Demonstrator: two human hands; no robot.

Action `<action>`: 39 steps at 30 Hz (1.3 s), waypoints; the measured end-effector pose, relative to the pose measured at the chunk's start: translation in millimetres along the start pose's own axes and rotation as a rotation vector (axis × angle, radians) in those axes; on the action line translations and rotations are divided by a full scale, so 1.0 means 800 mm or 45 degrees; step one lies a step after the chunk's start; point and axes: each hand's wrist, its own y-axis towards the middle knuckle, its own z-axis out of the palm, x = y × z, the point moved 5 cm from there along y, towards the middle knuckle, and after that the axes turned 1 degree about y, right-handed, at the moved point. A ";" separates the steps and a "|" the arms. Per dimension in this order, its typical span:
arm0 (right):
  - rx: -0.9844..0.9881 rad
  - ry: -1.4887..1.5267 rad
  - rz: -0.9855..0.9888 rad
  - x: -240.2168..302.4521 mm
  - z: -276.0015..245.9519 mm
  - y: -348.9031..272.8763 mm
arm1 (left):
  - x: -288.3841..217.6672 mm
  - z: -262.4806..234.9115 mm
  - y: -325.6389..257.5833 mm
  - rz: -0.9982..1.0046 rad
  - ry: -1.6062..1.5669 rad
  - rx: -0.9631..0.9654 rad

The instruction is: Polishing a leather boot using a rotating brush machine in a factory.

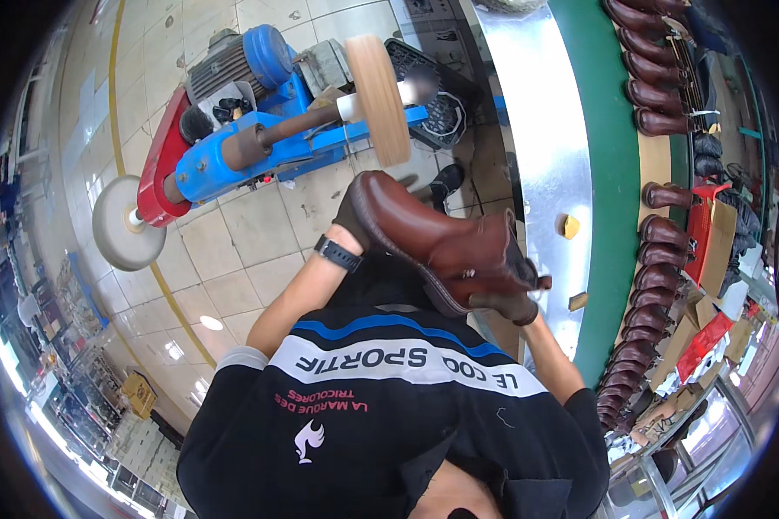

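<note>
A glossy brown leather ankle boot (433, 229) is held in front of my chest, its toe toward the upper left and its shaft to the right. My left hand (348, 221), in a dark glove, grips the boot at the toe, mostly hidden behind it. Also dark-gloved, my right hand (509, 306) holds it by the heel and lower shaft. Just above the toe is a tan buffing wheel (376, 99), its surface smeared as if turning. Whether boot and wheel touch, I cannot tell.
The wheel's shaft runs from a blue and red machine (208, 169) with a pale wheel (130, 222) at its other end. On the right, a metal-topped bench (550, 130) adjoins a green strip (610, 199). Several brown boots (658, 95) line the far right. A black crate (446, 108) stands behind the wheel.
</note>
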 end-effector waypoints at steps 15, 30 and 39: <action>-0.567 1.533 0.142 0.001 0.075 0.131 | -0.073 -0.051 0.107 0.391 0.130 -0.363; -0.577 0.092 0.206 0.032 0.078 0.027 | -0.016 -0.043 0.052 0.065 0.007 -0.127; -0.299 -1.047 0.000 0.169 0.067 0.090 | -0.003 -0.062 0.039 0.278 0.190 -0.305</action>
